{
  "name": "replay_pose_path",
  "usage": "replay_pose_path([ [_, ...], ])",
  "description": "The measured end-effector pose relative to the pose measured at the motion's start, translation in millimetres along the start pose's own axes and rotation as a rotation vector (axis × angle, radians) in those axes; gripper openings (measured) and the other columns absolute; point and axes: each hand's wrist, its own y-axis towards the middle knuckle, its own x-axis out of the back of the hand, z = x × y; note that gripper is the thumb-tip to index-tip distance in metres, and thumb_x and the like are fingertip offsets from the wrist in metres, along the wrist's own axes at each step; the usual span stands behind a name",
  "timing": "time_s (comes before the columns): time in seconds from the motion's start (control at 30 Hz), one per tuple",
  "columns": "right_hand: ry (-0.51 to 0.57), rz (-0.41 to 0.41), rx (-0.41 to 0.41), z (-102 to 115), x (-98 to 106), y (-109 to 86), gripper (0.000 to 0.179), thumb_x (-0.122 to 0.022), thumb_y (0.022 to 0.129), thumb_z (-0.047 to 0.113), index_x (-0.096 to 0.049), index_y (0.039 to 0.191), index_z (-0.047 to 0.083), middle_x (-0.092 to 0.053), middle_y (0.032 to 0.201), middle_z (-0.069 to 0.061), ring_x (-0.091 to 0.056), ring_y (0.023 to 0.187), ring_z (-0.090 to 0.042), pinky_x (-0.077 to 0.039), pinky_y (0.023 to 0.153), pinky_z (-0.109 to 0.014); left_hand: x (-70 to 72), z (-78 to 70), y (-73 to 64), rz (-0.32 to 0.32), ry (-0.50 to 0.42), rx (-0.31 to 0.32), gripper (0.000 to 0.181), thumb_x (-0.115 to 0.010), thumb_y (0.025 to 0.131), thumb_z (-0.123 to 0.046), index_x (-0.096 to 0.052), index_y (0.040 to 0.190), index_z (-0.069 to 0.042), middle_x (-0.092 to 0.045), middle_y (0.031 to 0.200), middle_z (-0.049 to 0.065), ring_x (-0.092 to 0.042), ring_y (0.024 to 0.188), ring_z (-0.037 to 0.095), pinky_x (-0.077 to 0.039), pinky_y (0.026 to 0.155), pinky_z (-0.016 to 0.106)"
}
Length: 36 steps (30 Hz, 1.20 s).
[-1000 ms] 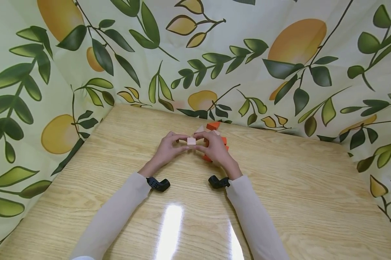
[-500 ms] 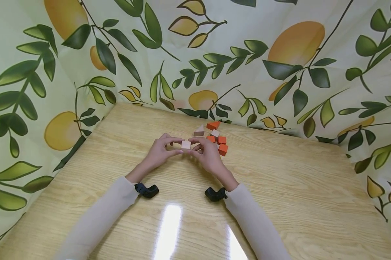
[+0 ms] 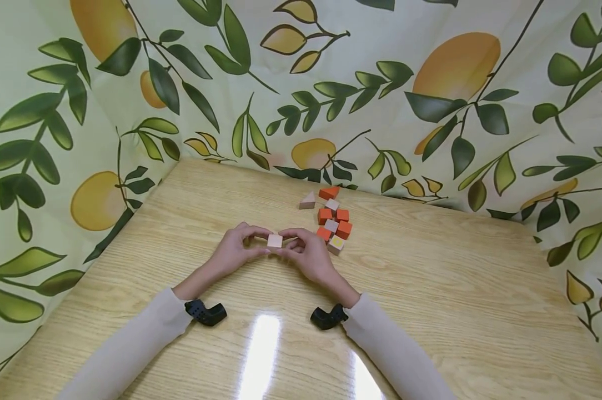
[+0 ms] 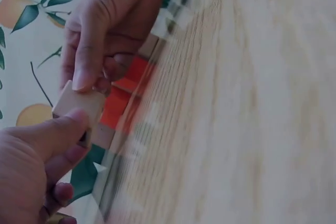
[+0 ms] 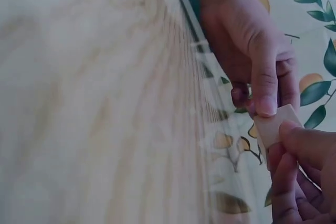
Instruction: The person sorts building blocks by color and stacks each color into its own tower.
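Observation:
Between my two hands is a small pale wooden block (image 3: 275,241), squarish on top. My left hand (image 3: 234,248) pinches its left side with thumb and fingers. On the opposite side my right hand (image 3: 308,255) pinches it the same way. In the left wrist view the block (image 4: 81,103) shows a plain light face, with a thumb pressed on it from each end. The right wrist view has the same block (image 5: 274,125) at lower right, both thumbs on its face. Its underside is hidden by fingers.
Right of my hands lies a group of orange and pale blocks, among them an orange cube (image 3: 344,229) and a pale cube with a yellow mark (image 3: 336,244). Behind are a pale triangular block (image 3: 307,200) and an orange one (image 3: 329,193), near the patterned cloth (image 3: 261,83).
Both hands have drawn the pale block toward me and a little left, away from the other blocks. More of that group now shows, including the cube with the yellow mark.

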Motion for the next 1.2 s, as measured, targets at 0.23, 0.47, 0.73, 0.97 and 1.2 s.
replay_pose_path([
  [0.23,0.016,0.009,-0.033,-9,-10,-8.0,0.033,-0.077,0.081,0.012,-0.066,0.112,0.008,-0.066,0.078,0.001,-0.063,0.066,-0.01,-0.051,0.06,-0.024,-2.7,5.1,-11.7,0.023,0.034,0.007,0.036,-0.081,0.078,-0.021,-0.071,0.112,-0.012,-0.059,0.092,0.001,-0.047,0.078,0.017,-0.039,0.068,0.032],
  [0.47,-0.033,0.006,0.007,-14,-17,-15.4,0.033,-0.079,0.08,0.011,-0.067,0.11,0.008,-0.065,0.078,0.002,-0.062,0.066,-0.009,-0.052,0.061,-0.025,-3.9,7.0,-19.2,0.063,0.088,0.003,0.037,-0.081,0.078,-0.022,-0.07,0.112,-0.013,-0.055,0.09,0.001,-0.046,0.077,0.016,-0.039,0.067,0.03],
  [0.73,-0.061,0.005,0.056,-15,-16,-12.9,0.034,-0.079,0.08,0.01,-0.066,0.111,0.008,-0.065,0.082,-0.001,-0.062,0.067,-0.008,-0.052,0.062,-0.024,-1.2,7.8,-16.7,0.056,0.09,-0.031,0.038,-0.081,0.077,-0.022,-0.07,0.112,-0.013,-0.054,0.091,0.001,-0.043,0.077,0.016,-0.038,0.066,0.03],
  [0.97,-0.073,0.007,0.066,-15,-14,-9.2,0.036,-0.079,0.079,0.009,-0.066,0.112,0.006,-0.065,0.083,0.0,-0.062,0.068,-0.007,-0.052,0.062,-0.025,0.0,10.5,-12.2,0.042,0.062,-0.075,0.036,-0.08,0.078,-0.025,-0.07,0.111,-0.016,-0.058,0.096,0.0,-0.045,0.08,0.017,-0.038,0.069,0.032],
  [1.2,-0.107,0.014,0.08,-16,-11,-7.5,0.036,-0.078,0.08,0.01,-0.065,0.114,0.008,-0.064,0.083,0.001,-0.062,0.068,-0.006,-0.052,0.062,-0.024,-1.0,12.9,-8.7,0.051,0.06,-0.062,0.036,-0.08,0.078,-0.028,-0.071,0.111,-0.018,-0.058,0.095,-0.002,-0.046,0.08,0.015,-0.038,0.07,0.032],
])
